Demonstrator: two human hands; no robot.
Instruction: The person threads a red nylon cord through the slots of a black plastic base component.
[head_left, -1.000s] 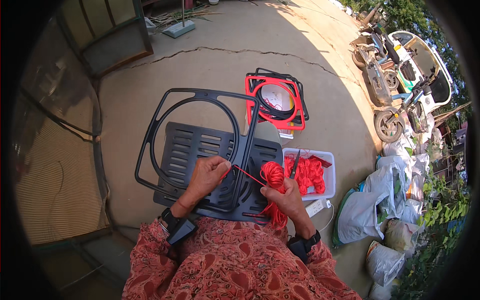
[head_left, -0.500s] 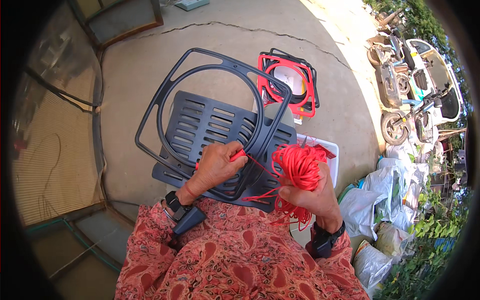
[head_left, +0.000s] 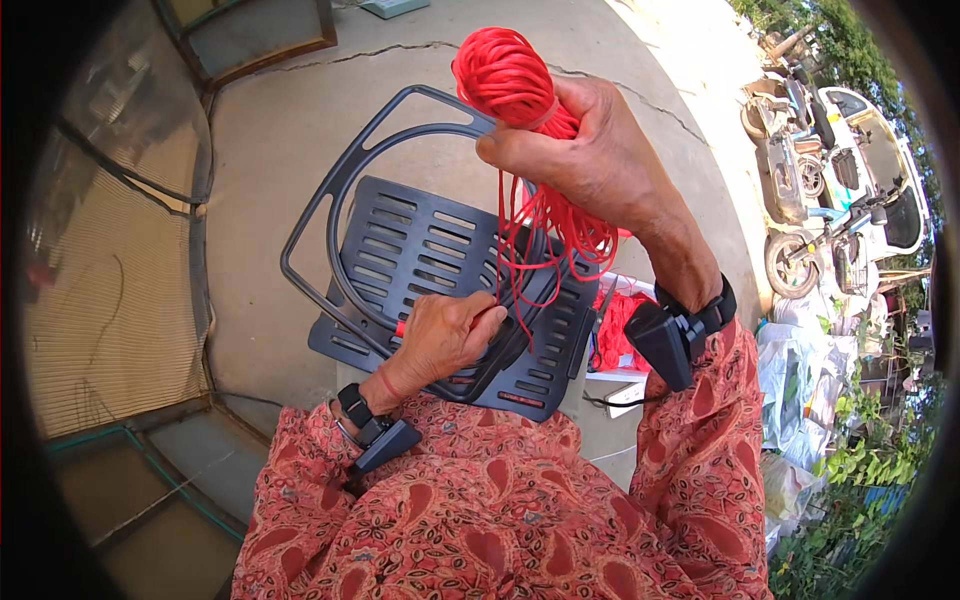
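Observation:
A black plastic frame (head_left: pixel 333 205) with a round ring inside it leans over a dark slatted plastic seat (head_left: pixel 395 235). My left hand (head_left: pixel 450 335) is closed on the ring at the near side, and a strand of red cord rises beside its fingertips. A short red wrapped patch (head_left: pixel 401 328) shows on the ring next to this hand. Above the far right part of the frame, my right hand (head_left: pixel 605 150) grips a thick bundle of red cord (head_left: pixel 505 80). Loose loops (head_left: pixel 575 225) dangle beneath it and hide part of the frame.
A white box (head_left: pixel 615 375) to the right of the seat contains more red cord (head_left: pixel 622 325). Pale sacks (head_left: pixel 790 370) and parked motorbikes (head_left: pixel 800 190) line the right side. A ribbed tan panel (head_left: pixel 120 310) stands at the left.
My right hand has moved away from me, up and leftward with the cord bundle, and now covers the red frame behind. My left hand stays at the black frame's ring.

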